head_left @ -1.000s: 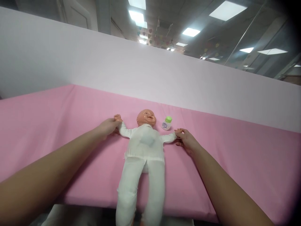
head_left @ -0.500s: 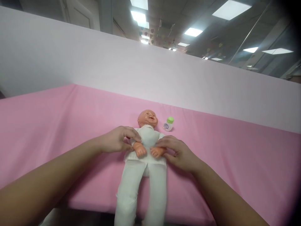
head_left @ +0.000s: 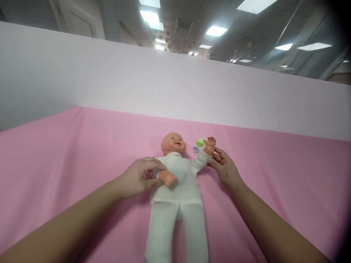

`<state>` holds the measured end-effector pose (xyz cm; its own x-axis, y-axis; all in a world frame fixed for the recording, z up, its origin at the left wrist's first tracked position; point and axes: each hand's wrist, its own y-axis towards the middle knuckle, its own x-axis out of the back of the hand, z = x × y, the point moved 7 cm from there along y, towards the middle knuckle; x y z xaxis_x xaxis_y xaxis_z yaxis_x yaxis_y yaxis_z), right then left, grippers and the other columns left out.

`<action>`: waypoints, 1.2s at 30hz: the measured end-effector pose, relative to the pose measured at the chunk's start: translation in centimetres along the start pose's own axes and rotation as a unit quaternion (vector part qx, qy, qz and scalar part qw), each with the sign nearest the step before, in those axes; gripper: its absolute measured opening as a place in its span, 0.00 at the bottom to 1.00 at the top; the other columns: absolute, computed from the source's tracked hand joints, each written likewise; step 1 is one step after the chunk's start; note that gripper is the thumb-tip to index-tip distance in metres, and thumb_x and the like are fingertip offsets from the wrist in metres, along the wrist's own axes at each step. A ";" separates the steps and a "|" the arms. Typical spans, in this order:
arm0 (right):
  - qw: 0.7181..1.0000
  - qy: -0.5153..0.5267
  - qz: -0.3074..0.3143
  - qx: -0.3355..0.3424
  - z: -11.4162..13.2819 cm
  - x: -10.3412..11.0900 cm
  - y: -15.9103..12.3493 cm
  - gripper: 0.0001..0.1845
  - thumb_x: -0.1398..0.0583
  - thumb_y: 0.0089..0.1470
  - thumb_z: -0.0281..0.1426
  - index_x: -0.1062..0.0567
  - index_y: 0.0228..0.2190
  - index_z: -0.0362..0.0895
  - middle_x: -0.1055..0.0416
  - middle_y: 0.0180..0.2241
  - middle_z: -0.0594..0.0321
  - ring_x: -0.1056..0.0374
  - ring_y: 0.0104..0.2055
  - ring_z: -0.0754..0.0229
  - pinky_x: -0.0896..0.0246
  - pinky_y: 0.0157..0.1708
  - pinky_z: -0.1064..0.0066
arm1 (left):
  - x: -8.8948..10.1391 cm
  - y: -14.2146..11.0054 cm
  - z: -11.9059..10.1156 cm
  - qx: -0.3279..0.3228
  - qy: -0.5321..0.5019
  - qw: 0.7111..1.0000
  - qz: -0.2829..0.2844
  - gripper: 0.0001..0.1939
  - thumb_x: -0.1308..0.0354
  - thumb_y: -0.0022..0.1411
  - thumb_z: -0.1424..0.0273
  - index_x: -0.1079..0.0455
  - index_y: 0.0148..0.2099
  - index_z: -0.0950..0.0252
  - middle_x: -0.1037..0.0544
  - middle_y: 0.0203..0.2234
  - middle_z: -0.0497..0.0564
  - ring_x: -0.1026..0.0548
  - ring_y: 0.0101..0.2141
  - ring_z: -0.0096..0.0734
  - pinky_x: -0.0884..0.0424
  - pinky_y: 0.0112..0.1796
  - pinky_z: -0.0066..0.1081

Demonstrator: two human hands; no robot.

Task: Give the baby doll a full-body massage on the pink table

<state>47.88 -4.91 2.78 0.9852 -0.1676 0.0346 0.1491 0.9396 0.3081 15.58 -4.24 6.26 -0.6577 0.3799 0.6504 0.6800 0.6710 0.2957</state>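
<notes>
On its back on a pink sheet lies a baby doll point(head_left: 178, 182) with a white cloth body and a hard plastic head and hands. My left hand point(head_left: 141, 177) has its thumb and fingers around the doll's forearm on the left side, just behind the plastic hand resting on the belly. With my right hand point(head_left: 226, 168) I grip the doll's other arm at the wrist, raised out to the right beside its head. A small white bottle with a green cap point(head_left: 197, 147) stands behind that raised arm, partly covered by it.
The pink sheet point(head_left: 115, 138) spreads across the whole surface under the doll. A pale low wall point(head_left: 153, 80) runs along the back, with glass above it reflecting or showing ceiling lights point(head_left: 216, 31).
My right hand has lifted the doll's arm from the belly up and out to the right. My left hand stays on the other forearm. The view has shifted slightly.
</notes>
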 end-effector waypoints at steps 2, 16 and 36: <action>0.998 0.052 -0.009 -0.028 -1.0 0.5 0.4 0.35 0.32 0.57 0.41 0.33 0.62 0.51 0.24 0.54 0.54 0.26 0.51 0.49 0.26 0.50 0.53 | 0.5 0.0 0.6 0.015 -0.015 1.000 -0.015 0.19 0.35 0.62 0.68 0.24 0.55 0.55 0.20 0.49 0.52 0.24 0.47 0.40 0.26 0.49 0.37; 0.963 0.077 -0.060 -0.251 -5.8 3.2 1.0 0.30 0.32 0.55 0.33 0.30 0.58 0.48 0.23 0.35 0.61 0.25 0.31 0.59 0.23 0.32 0.68 | 4.5 -1.4 11.3 0.319 -0.383 0.826 -0.265 0.18 0.32 0.56 0.67 0.27 0.48 0.64 0.19 0.41 0.56 0.18 0.41 0.44 0.19 0.43 0.42; 0.935 -0.218 0.267 0.086 3.4 -5.0 -3.1 0.17 0.29 0.53 0.35 0.18 0.46 0.54 0.22 0.49 0.59 0.27 0.53 0.49 0.30 0.55 0.54 | -0.8 -0.2 -0.5 -0.056 0.105 0.993 0.014 0.21 0.36 0.65 0.68 0.23 0.59 0.50 0.21 0.53 0.52 0.24 0.52 0.41 0.25 0.52 0.35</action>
<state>42.19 -8.00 4.88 0.7815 0.1706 0.6001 -0.4071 0.8684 0.2832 16.13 -5.01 6.04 -0.5643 0.2481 0.7874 0.7360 0.5833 0.3437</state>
